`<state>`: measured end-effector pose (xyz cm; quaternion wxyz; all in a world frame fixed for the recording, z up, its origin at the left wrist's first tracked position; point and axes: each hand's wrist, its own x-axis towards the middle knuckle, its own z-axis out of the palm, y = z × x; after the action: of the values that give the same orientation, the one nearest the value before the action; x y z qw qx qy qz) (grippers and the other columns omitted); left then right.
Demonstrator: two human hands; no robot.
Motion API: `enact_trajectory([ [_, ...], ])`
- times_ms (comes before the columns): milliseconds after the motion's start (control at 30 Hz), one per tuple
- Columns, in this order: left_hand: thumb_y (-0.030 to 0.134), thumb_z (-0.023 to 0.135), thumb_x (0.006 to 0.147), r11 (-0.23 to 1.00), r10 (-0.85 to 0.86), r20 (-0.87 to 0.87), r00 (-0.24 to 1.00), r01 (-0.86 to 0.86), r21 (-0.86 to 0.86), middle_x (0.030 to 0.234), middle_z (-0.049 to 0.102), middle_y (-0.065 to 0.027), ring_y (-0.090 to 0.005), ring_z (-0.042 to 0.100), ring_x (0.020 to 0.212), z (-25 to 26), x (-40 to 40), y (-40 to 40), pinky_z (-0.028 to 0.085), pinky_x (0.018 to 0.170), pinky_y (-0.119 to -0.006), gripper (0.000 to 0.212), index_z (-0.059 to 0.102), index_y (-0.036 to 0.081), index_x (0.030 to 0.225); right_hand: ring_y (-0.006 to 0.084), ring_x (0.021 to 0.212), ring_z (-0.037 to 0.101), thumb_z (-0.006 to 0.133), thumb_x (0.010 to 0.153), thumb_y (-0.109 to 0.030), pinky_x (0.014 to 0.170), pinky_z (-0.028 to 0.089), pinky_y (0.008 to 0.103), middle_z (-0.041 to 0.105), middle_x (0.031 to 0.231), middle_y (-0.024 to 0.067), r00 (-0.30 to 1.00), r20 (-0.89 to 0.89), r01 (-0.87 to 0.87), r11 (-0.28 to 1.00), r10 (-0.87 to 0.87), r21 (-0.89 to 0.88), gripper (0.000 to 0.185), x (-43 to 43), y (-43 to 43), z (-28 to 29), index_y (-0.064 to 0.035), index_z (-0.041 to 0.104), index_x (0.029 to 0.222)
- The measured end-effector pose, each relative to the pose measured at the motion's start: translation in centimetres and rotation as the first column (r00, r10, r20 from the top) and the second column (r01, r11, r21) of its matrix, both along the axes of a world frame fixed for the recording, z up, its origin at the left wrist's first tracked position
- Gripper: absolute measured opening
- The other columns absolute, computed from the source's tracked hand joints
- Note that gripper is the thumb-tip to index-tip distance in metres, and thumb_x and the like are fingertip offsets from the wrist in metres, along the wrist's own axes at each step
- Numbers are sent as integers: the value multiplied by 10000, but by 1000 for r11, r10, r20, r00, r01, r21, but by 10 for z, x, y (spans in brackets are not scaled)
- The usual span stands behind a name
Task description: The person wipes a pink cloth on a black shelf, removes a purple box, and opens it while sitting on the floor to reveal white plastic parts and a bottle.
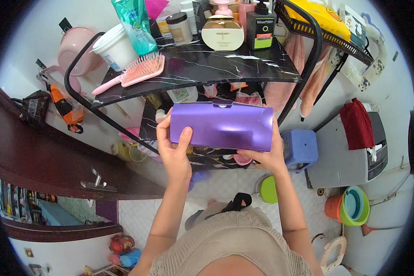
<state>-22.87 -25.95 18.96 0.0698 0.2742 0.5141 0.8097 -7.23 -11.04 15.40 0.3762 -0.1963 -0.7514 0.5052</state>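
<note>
A shiny purple cardboard box (220,126) is held up in front of a black marble-patterned shelf rack. My left hand (176,145) grips its left end, with the thumb on the face towards me. At the other end, my right hand (270,151) holds the right side and the lower edge. A small tab shows at the middle of the box's top edge; the contents are hidden. On the shelf top (193,69) above it lie a pink hairbrush (143,72), a round cream bottle (223,34) and a black pump bottle (260,29).
A white lidded tub (115,46) and a green pouch (134,26) stand at the shelf's left. To the right are a blue plastic stool (300,146) and a grey washing machine (338,155) with a red cloth. A brown door (72,162) is at left; nested basins (353,205) sit lower right.
</note>
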Motion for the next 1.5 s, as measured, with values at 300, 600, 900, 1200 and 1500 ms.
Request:
enact_trajectory([
  [300, 93, 684, 802, 991, -128, -209, 970, 116, -67, 1301, 485, -133, -202, 476, 1173, 21, -25, 27, 347, 1016, -330, 309, 581, 8, 1081, 321, 1214, 387, 899, 540, -256, 1025, 321, 412, 324, 1318, 196, 912, -308, 332, 928, -270, 170, 1140, -1, -55, -40, 32, 182, 1378],
  [600, 143, 625, 891, 983, -31, -275, 961, -20, -180, 968, 611, -27, -93, 558, 856, -1, -31, 50, 462, 775, -239, 217, 601, 13, 1063, 321, 1201, 391, 804, 617, -265, 1033, 260, 474, 329, 1326, 222, 949, -245, 268, 915, -197, 300, 1101, 13, -66, -74, 21, 83, 1398],
  [900, 112, 699, 848, 899, 264, -439, 859, -384, -211, 867, 589, -12, -84, 544, 808, 15, -27, 45, 481, 716, -242, 199, 578, 28, 981, 341, 1111, 499, 837, 634, -399, 931, 431, 464, 453, 1284, 178, 924, -383, 244, 779, -5, 577, 859, 6, -59, -72, -37, 415, 1289],
  [1200, 247, 582, 927, 870, -214, -218, 952, 84, -487, 1222, 512, -125, -187, 491, 1111, 27, -4, 11, 377, 974, -312, 507, 393, 10, 1333, 362, 1194, 480, 711, 767, -358, 1037, 335, 585, 448, 1310, 198, 913, -365, 121, 731, 184, 671, 606, -12, -69, -81, -12, 473, 1204],
  [1500, 211, 717, 810, 624, -698, -411, 586, 216, -751, 1337, 474, -199, -244, 483, 1214, 61, -21, 36, 363, 1024, -336, 767, 317, 2, 1430, 167, 1250, 349, 637, 766, -544, 1091, 215, 612, 474, 1266, -35, 908, -413, 360, 381, 65, 851, 436, -46, -73, -92, -285, 567, 1109],
])
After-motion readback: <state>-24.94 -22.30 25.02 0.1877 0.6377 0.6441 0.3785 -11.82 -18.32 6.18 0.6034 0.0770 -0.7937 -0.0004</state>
